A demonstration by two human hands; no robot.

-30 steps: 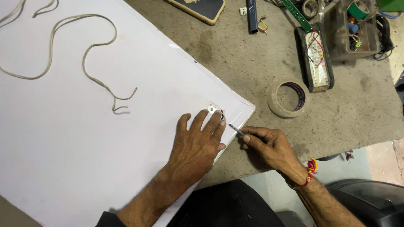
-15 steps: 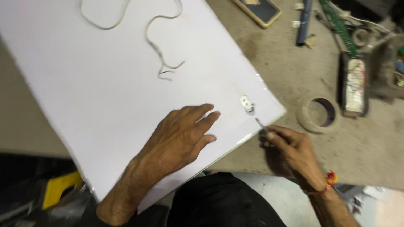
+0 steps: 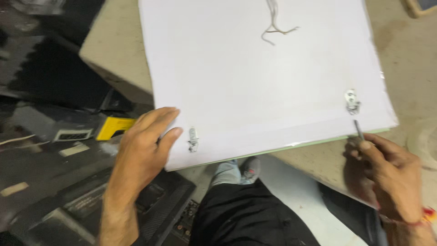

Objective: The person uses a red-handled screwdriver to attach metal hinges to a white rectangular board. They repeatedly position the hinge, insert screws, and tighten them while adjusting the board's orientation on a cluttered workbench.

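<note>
Work surface: a grey-beige concrete bench (image 3: 409,59), stained, extending beyond the fingertips. Below the bench edge, outboard of the left-side fingers: dark floor area with black equipment casings (image 3: 159,209) and a yellow object (image 3: 111,127). Lighting: even, diffuse.

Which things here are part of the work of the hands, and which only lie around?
In use:
- large white flat board
- small metal bracket at its right corner
- small metal bracket at its left corner
- thin metal tool in the right hand
- left hand at the board's edge

Lying about:
- thin white wire
- yellow object
</note>
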